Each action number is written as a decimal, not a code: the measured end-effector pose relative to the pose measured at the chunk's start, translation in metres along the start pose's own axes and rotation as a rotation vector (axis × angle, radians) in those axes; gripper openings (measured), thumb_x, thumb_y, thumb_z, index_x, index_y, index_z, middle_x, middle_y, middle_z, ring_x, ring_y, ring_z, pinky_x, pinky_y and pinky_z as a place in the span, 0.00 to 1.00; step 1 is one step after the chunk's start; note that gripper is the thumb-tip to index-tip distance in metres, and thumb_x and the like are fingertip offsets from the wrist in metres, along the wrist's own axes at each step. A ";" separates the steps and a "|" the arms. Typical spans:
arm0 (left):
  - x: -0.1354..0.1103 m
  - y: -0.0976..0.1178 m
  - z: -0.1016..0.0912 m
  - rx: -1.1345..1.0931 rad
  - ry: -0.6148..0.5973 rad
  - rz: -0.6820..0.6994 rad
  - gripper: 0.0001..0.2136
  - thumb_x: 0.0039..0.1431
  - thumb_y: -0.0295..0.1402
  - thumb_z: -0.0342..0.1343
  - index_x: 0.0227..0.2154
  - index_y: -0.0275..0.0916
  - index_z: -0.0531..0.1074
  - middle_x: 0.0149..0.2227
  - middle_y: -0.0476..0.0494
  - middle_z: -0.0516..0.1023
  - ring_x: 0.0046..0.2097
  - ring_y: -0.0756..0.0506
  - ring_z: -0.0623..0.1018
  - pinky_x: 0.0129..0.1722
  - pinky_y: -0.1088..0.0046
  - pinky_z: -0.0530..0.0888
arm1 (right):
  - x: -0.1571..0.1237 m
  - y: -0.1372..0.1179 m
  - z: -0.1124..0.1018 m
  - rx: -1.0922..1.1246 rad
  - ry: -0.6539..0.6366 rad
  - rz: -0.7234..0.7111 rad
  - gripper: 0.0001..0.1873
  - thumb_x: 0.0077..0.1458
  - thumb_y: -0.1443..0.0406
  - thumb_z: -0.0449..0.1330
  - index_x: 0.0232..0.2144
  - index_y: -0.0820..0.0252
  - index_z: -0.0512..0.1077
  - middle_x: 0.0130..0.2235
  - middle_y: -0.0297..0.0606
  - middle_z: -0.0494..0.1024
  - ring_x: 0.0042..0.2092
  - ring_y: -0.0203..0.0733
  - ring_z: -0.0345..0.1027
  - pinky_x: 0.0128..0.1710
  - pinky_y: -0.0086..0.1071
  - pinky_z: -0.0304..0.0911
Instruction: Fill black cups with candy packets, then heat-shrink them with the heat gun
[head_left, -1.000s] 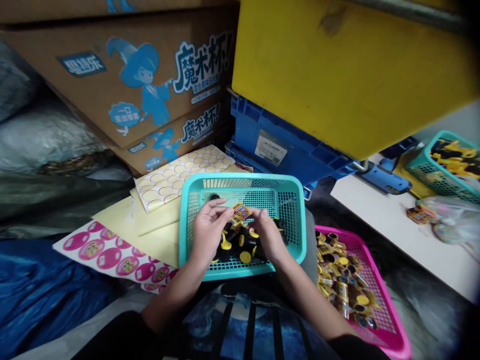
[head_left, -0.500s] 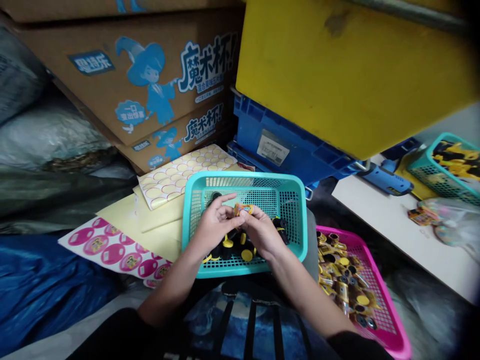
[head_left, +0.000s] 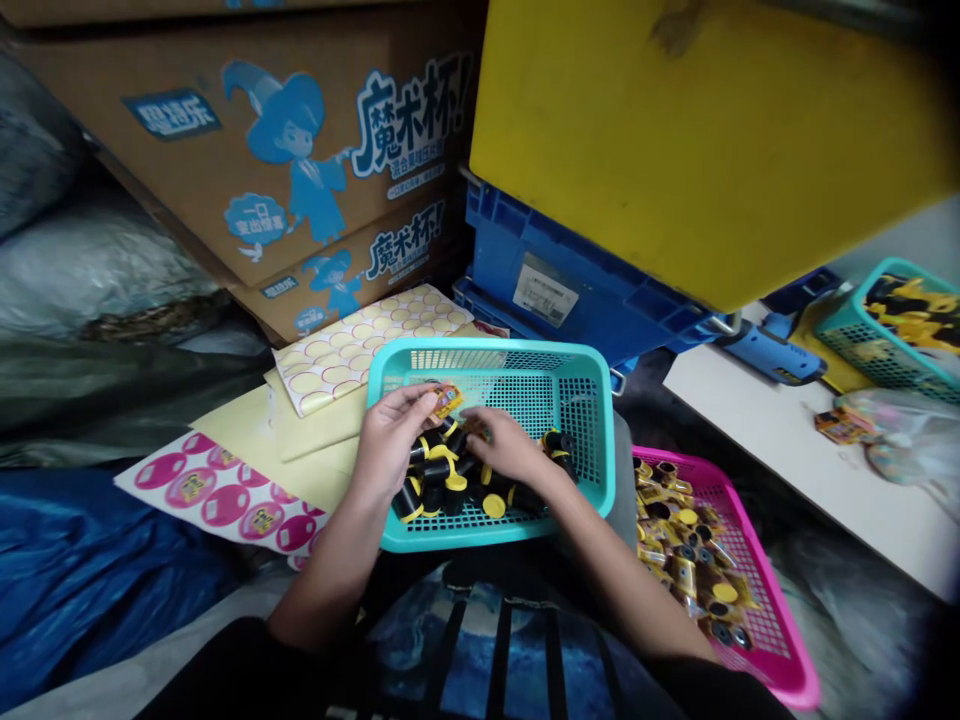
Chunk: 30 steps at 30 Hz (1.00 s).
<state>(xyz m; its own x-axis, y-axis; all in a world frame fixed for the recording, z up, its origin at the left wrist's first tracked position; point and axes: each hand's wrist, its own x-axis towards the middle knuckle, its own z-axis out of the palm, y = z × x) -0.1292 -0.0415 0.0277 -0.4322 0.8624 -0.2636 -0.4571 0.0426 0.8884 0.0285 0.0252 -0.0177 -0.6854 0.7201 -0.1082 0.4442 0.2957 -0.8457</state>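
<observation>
My left hand (head_left: 390,435) is closed, pinching a small orange printed wrapper (head_left: 448,400) between thumb and fingers, above the left side of a turquoise basket (head_left: 491,543). My right hand (head_left: 506,445) is lowered over the middle of that basket. Its fingertips are smeared by motion, and I cannot tell whether they grip anything. Beneath both hands lie several small black cylinders (head_left: 452,500) with yellow caps, some upright and others on their sides. The right hand covers part of the pile.
A pink basket (head_left: 776,570) of gold-wrapped cylinders stands at the right. Sticker sheets (head_left: 225,495) lie to the left. Cartons (head_left: 187,190) and a blue crate (head_left: 517,270) under a yellow one (head_left: 675,150) stand behind. A white board (head_left: 750,420) bears a blue tool (head_left: 776,355).
My hands, together on the orange wrapper before, are now apart. The left has drawn leftward with the wrapper; the right has let go of it and dropped toward the cylinders.
</observation>
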 end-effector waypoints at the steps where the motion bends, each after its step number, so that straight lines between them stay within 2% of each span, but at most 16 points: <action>1: 0.000 0.000 -0.001 0.005 -0.001 -0.018 0.12 0.45 0.34 0.66 0.33 0.35 0.77 0.38 0.42 0.82 0.38 0.47 0.79 0.37 0.74 0.74 | 0.002 0.005 0.004 -0.125 -0.081 -0.077 0.20 0.50 0.75 0.52 0.46 0.60 0.67 0.46 0.43 0.72 0.49 0.44 0.62 0.51 0.41 0.58; 3: -0.001 0.000 -0.002 0.018 -0.015 -0.060 0.13 0.45 0.36 0.67 0.34 0.34 0.78 0.37 0.40 0.82 0.39 0.45 0.80 0.39 0.72 0.75 | 0.006 0.010 0.011 -0.276 -0.190 -0.202 0.23 0.48 0.79 0.49 0.45 0.61 0.67 0.47 0.45 0.71 0.49 0.45 0.63 0.50 0.40 0.60; 7: -0.003 -0.006 -0.002 0.002 -0.019 -0.108 0.15 0.45 0.38 0.67 0.33 0.33 0.79 0.35 0.40 0.83 0.38 0.45 0.81 0.41 0.70 0.75 | 0.011 0.005 0.014 -0.445 -0.206 -0.276 0.16 0.53 0.75 0.52 0.44 0.60 0.69 0.42 0.48 0.74 0.45 0.48 0.66 0.47 0.42 0.61; 9: -0.003 -0.008 -0.003 -0.004 -0.010 -0.117 0.15 0.44 0.39 0.67 0.32 0.33 0.79 0.34 0.40 0.83 0.36 0.45 0.81 0.39 0.72 0.75 | 0.011 0.000 0.010 -0.522 -0.233 -0.259 0.19 0.50 0.73 0.57 0.46 0.62 0.69 0.40 0.50 0.74 0.43 0.51 0.67 0.45 0.44 0.62; 12: -0.005 -0.009 -0.004 -0.009 0.014 -0.109 0.15 0.44 0.39 0.67 0.32 0.33 0.79 0.33 0.40 0.83 0.36 0.45 0.81 0.36 0.73 0.76 | 0.006 -0.004 -0.004 -0.575 -0.246 -0.128 0.26 0.45 0.69 0.59 0.50 0.64 0.67 0.38 0.51 0.74 0.41 0.55 0.68 0.39 0.44 0.63; 14: -0.007 -0.008 -0.004 -0.020 0.027 -0.089 0.16 0.45 0.41 0.67 0.32 0.33 0.79 0.33 0.39 0.83 0.37 0.44 0.81 0.36 0.73 0.76 | 0.000 -0.004 -0.016 -0.478 -0.230 -0.066 0.24 0.48 0.67 0.57 0.50 0.60 0.67 0.40 0.48 0.74 0.41 0.51 0.68 0.39 0.42 0.62; 16: -0.009 -0.009 -0.004 -0.025 0.040 -0.067 0.17 0.44 0.42 0.67 0.32 0.33 0.79 0.33 0.39 0.83 0.37 0.43 0.81 0.36 0.72 0.76 | -0.008 -0.006 -0.027 -0.270 -0.155 -0.030 0.19 0.50 0.67 0.55 0.46 0.57 0.66 0.40 0.41 0.73 0.39 0.44 0.67 0.40 0.38 0.62; 19: -0.009 -0.013 -0.004 -0.024 0.048 -0.036 0.17 0.46 0.43 0.66 0.32 0.34 0.79 0.33 0.39 0.83 0.37 0.43 0.82 0.37 0.70 0.77 | -0.019 -0.012 -0.034 0.206 0.051 0.011 0.13 0.50 0.65 0.58 0.39 0.56 0.60 0.37 0.34 0.70 0.35 0.37 0.64 0.35 0.31 0.61; 21: -0.008 -0.018 -0.005 0.000 0.045 -0.020 0.16 0.47 0.43 0.65 0.33 0.34 0.79 0.34 0.40 0.83 0.38 0.42 0.81 0.41 0.68 0.76 | -0.025 -0.020 -0.034 0.507 0.197 -0.031 0.16 0.49 0.64 0.62 0.35 0.55 0.57 0.39 0.33 0.69 0.36 0.36 0.64 0.33 0.29 0.61; 23: -0.008 -0.023 -0.006 0.048 0.046 0.001 0.15 0.48 0.43 0.64 0.34 0.35 0.80 0.35 0.40 0.83 0.40 0.42 0.81 0.44 0.66 0.75 | -0.029 -0.031 -0.032 0.699 0.306 -0.095 0.19 0.48 0.63 0.64 0.36 0.54 0.57 0.40 0.33 0.68 0.38 0.36 0.65 0.33 0.28 0.62; 25: -0.008 -0.027 -0.007 0.092 0.042 0.021 0.15 0.49 0.42 0.64 0.35 0.36 0.80 0.37 0.40 0.83 0.41 0.42 0.81 0.46 0.66 0.74 | -0.030 -0.040 -0.031 0.766 0.356 -0.111 0.20 0.48 0.62 0.65 0.40 0.52 0.60 0.41 0.34 0.70 0.37 0.36 0.66 0.31 0.28 0.63; 27: -0.009 -0.029 -0.006 0.098 0.033 0.036 0.15 0.50 0.42 0.63 0.35 0.36 0.80 0.37 0.41 0.83 0.40 0.44 0.80 0.45 0.67 0.74 | -0.030 -0.046 -0.029 0.756 0.339 -0.074 0.20 0.48 0.61 0.65 0.42 0.52 0.63 0.40 0.35 0.72 0.35 0.36 0.67 0.28 0.28 0.63; 30: -0.012 -0.026 -0.002 0.047 0.033 0.061 0.14 0.51 0.43 0.62 0.35 0.38 0.80 0.37 0.42 0.83 0.40 0.45 0.80 0.44 0.69 0.74 | -0.028 -0.047 -0.027 0.692 0.292 -0.013 0.17 0.46 0.60 0.67 0.37 0.56 0.67 0.36 0.35 0.73 0.33 0.35 0.67 0.29 0.28 0.65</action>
<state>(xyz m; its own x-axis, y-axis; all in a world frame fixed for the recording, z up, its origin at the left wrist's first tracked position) -0.1136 -0.0540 0.0069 -0.4836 0.8471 -0.2203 -0.3929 0.0148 0.9194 0.0429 0.0078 0.0390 -0.4647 0.8848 -0.0349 -0.0930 -0.0879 -0.9918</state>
